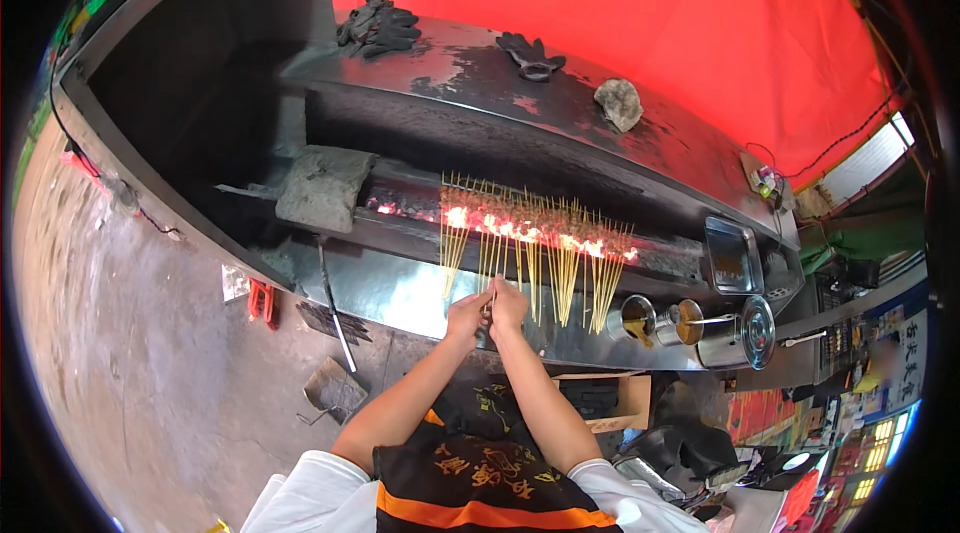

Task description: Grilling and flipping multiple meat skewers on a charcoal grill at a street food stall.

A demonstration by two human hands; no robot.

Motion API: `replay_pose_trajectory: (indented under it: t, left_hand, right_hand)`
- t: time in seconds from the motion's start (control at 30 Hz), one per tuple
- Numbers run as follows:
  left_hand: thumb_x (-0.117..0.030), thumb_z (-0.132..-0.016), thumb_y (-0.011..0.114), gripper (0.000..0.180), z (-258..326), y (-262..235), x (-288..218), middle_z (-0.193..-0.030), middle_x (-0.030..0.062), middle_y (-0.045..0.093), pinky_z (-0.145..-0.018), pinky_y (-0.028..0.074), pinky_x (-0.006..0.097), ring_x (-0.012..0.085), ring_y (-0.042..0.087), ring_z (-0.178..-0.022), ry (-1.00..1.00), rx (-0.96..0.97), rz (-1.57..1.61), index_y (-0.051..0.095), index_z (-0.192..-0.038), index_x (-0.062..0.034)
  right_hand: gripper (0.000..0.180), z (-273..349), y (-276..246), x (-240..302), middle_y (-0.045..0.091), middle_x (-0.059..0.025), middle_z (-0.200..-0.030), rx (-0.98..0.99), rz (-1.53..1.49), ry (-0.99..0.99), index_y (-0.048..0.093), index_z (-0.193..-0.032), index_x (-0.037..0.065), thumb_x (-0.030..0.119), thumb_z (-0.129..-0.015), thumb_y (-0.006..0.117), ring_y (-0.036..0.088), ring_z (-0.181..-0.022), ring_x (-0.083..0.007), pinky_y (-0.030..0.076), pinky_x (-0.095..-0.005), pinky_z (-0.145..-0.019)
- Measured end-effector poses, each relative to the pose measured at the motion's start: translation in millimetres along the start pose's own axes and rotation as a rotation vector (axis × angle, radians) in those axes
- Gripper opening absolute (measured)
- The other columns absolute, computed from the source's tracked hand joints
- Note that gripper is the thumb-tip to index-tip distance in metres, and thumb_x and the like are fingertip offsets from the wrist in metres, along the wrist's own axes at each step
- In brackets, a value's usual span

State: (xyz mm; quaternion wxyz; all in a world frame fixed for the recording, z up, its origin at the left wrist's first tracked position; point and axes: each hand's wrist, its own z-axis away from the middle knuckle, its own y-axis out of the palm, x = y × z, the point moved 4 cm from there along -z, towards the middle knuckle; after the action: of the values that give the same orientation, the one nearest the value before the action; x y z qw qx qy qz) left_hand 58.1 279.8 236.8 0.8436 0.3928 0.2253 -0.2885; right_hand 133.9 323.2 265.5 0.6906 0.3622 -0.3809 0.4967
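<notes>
Bamboo skewers (563, 278) threaded with small pieces of meat lie in a row across the long charcoal grill (405, 225). Their bare ends stick out over its front edge in several bunches. Beneath the meat, the coals (457, 217) glow orange. My left hand (467, 317) and my right hand (509, 304) are side by side at the near ends of one bunch, left of the row's middle. Both are closed, with fingers and thumbs pinched around those stick ends. Exactly which sticks each hand grips is partly hidden by the fingers.
Dark gloves (378, 26) and a pale crumpled lump (618, 105) rest on the back ledge. To the right stand a metal tray (733, 255), a sauce cup (637, 320) and a lidded pot (735, 341). A grey slab (325, 190) covers the grill's left part; a metal rod (335, 305) leans in front.
</notes>
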Motion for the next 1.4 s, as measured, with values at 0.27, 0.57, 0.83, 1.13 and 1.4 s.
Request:
replay_pose_trajectory:
  t: [0.27,0.57,0.83,1.13,1.4]
  left_hand:
    - [-0.038,-0.077,0.074,0.037,9.3,-4.5,11.6,-0.076,0.0025,0.055,-0.060,0.046,0.022,0.0112,0.056,-0.068,-0.228,0.047,-0.059,0.056,-0.083,-0.0068]
    - [-0.030,-0.086,0.065,0.034,26.8,58.4,35.0,-0.094,0.0121,0.056,-0.090,0.048,0.036,0.0260,0.056,-0.095,-0.452,0.195,0.222,0.049,-0.095,-0.0007]
    - [-0.019,-0.088,0.061,0.034,14.3,73.7,44.3,-0.099,0.0210,0.056,-0.088,0.051,0.039,0.0301,0.057,-0.096,-0.419,0.104,0.354,0.046,-0.102,0.0083]
    - [-0.030,-0.094,0.050,0.026,8.5,91.2,64.7,-0.084,0.0024,0.061,-0.076,0.050,0.031,0.0131,0.059,-0.080,-0.179,0.081,-0.095,0.054,-0.104,-0.0065]
    - [-0.036,-0.097,0.043,0.035,5.6,101.5,65.6,-0.079,0.0069,0.061,-0.058,0.049,0.027,0.0148,0.058,-0.065,0.022,-0.007,-0.173,0.053,-0.102,-0.0022]
  right_hand:
    - [0.032,62.8,-92.0,40.2,0.063,-0.0095,-0.075,0.390,0.379,0.204,0.063,-0.088,-0.005,0.027,-0.092,0.056,0.062,-0.066,-0.0154,0.050,-0.0257,-0.057]
    - [0.029,-52.5,-237.4,72.6,0.059,-0.0020,-0.073,-0.145,0.294,-0.113,0.059,-0.082,0.003,0.031,-0.091,0.056,0.055,-0.063,-0.0088,0.045,-0.0230,-0.056]
    - [0.037,-52.5,-164.3,40.0,0.062,-0.0123,-0.084,0.240,-0.147,0.074,0.050,-0.103,0.003,0.033,-0.086,0.064,0.062,-0.065,-0.0176,0.051,-0.0268,-0.055]
    - [0.029,-52.5,-156.0,39.4,0.044,0.0022,-0.061,0.047,-0.210,0.014,0.051,-0.091,0.007,0.035,-0.090,0.058,0.039,-0.044,-0.0068,0.029,-0.0229,-0.038]
    - [0.030,-67.5,-180.9,38.7,0.039,0.0028,-0.057,-0.017,-0.256,-0.025,0.049,-0.083,0.009,0.037,-0.092,0.054,0.033,-0.040,-0.0063,0.024,-0.0224,-0.035]
